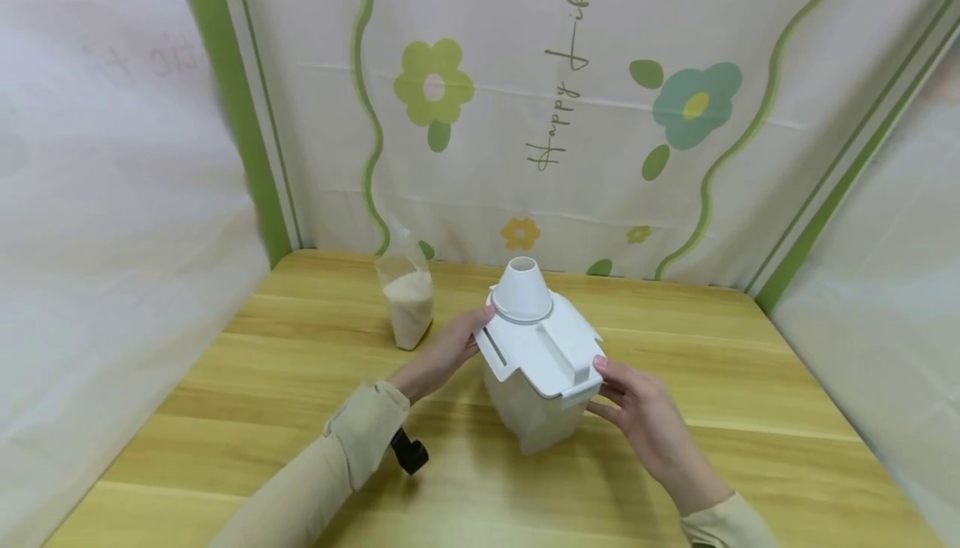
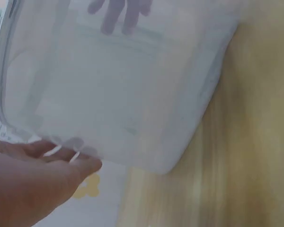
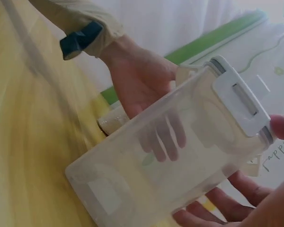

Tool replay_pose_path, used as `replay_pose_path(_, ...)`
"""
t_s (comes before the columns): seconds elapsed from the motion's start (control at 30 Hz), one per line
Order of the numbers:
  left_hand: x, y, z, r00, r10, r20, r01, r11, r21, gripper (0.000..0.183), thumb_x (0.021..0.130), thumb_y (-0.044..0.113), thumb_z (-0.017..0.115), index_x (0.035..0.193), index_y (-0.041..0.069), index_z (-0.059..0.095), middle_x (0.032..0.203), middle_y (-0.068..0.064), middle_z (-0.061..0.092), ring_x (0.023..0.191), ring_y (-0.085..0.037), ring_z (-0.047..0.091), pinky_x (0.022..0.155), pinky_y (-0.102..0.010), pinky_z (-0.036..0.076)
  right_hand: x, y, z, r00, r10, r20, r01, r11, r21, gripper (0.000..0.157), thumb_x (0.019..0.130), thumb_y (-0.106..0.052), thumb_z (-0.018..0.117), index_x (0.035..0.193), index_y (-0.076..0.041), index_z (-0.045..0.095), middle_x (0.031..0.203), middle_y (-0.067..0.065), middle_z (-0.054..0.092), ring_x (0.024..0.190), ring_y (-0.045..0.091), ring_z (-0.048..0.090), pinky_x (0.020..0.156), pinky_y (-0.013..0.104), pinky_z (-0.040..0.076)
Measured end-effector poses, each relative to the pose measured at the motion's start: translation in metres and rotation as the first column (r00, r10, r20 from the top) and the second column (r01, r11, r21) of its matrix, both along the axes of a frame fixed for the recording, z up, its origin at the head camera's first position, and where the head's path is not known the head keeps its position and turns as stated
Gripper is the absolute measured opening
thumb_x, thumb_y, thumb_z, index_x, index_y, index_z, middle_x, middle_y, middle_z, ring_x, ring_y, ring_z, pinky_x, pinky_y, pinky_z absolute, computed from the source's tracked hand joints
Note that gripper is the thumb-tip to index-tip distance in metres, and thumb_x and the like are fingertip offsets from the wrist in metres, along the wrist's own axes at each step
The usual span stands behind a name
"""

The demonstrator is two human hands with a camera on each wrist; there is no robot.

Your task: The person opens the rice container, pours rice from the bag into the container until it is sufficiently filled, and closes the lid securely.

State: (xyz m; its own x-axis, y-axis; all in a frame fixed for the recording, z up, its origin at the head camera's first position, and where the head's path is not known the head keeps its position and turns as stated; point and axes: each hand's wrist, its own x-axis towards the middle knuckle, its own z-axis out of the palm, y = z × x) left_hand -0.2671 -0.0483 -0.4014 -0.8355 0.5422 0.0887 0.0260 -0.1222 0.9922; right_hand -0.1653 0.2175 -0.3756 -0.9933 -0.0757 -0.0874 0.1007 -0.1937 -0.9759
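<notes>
A translucent plastic storage container [image 1: 534,414] with a white lid [image 1: 551,348] is tilted between my two hands. A white cone [image 1: 522,291] with an open top stands on the lid. My left hand [image 1: 444,352] grips the left side, thumb at the lid's edge; in the right wrist view its fingers show through the wall. My right hand [image 1: 647,414] holds the opposite side, thumb on the lid's corner and fingers [image 3: 229,204] along the wall. The container looks to have nothing in it. Whether its base touches the table cannot be told.
A clear bag of white grains [image 1: 410,306] stands at the back left of the wooden table [image 1: 300,348]. Curtains printed with flowers [image 1: 433,85] enclose the table at the back and both sides. A black device [image 1: 409,453] sits at my left wrist.
</notes>
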Motion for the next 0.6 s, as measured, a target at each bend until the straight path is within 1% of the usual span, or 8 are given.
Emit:
replay_pose_path(0.1,0.008,0.002,-0.001,0.997,0.076,-0.014,-0.076,0.997,-0.015,0.071,0.104,0.047,0.041,0.152,-0.004,0.026,0.157,-0.014,0.026,0.144,-0.023,0.023,0.115,-0.038,0.024,-0.004,0.005,0.003,0.999,0.013,0.04,-0.014,1.0,0.024,0.031,0.1,-0.022,0.058,0.114,0.004,0.065,0.111,0.014,0.064,0.105,0.03,0.062,0.093,0.048,0.051)
replay_pose_path(0.17,0.013,0.003,-0.002,0.991,0.133,-0.021,-0.134,0.991,-0.021,0.071,0.103,0.048,0.042,0.149,-0.005,0.031,0.153,-0.015,0.033,0.141,-0.025,0.029,0.115,-0.039,0.026,-0.006,0.008,0.004,0.998,0.001,0.058,-0.003,0.999,0.032,0.036,0.099,-0.025,0.06,0.117,0.006,0.062,0.112,0.015,0.063,0.106,0.033,0.061,0.093,0.051,0.051)
replay_pose_path(0.23,0.018,0.005,-0.001,0.981,0.191,-0.031,-0.192,0.981,-0.023,0.069,0.103,0.046,0.045,0.146,-0.007,0.037,0.149,-0.017,0.04,0.139,-0.026,0.034,0.114,-0.041,0.028,-0.009,0.009,0.006,0.997,-0.027,0.07,0.025,0.999,0.03,0.039,0.098,-0.028,0.062,0.117,0.006,0.062,0.109,0.015,0.063,0.104,0.033,0.061,0.093,0.052,0.051)
replay_pose_path(0.27,0.02,0.007,-0.001,0.974,0.223,-0.042,-0.224,0.974,-0.031,0.069,0.102,0.046,0.046,0.145,-0.008,0.039,0.147,-0.018,0.043,0.137,-0.027,0.037,0.113,-0.041,0.03,-0.01,0.01,0.007,0.996,-0.046,0.076,0.044,0.999,0.026,0.039,0.098,-0.029,0.064,0.116,0.006,0.062,0.107,0.015,0.063,0.103,0.033,0.062,0.092,0.052,0.051)
replay_pose_path(0.37,0.031,0.011,0.001,0.949,0.307,-0.066,-0.311,0.948,-0.062,0.07,0.101,0.046,0.049,0.143,-0.009,0.041,0.144,-0.02,0.046,0.134,-0.031,0.041,0.111,-0.045,0.033,-0.013,0.009,0.009,0.99,-0.104,0.094,0.103,0.995,0.017,0.041,0.096,-0.032,0.067,0.113,0.005,0.064,0.101,0.014,0.064,0.099,0.031,0.063,0.089,0.051,0.053)
replay_pose_path(0.47,0.043,0.014,0.003,0.924,0.378,-0.062,-0.383,0.919,-0.091,0.073,0.1,0.049,0.051,0.145,-0.007,0.04,0.144,-0.019,0.046,0.134,-0.032,0.041,0.111,-0.048,0.033,-0.017,0.006,0.011,0.985,-0.139,0.106,0.138,0.99,0.023,0.047,0.093,-0.035,0.07,0.115,0.006,0.063,0.099,0.012,0.065,0.097,0.029,0.064,0.086,0.047,0.055)
replay_pose_path(0.6,0.059,0.018,0.006,0.885,0.464,-0.037,-0.466,0.882,-0.075,0.072,0.099,0.049,0.055,0.145,-0.004,0.042,0.144,-0.018,0.047,0.134,-0.033,0.041,0.111,-0.051,0.031,-0.023,0.002,0.013,0.982,-0.154,0.111,0.15,0.988,0.038,0.06,0.09,-0.042,0.071,0.123,0.008,0.059,0.102,0.01,0.066,0.098,0.025,0.064,0.086,0.041,0.055)
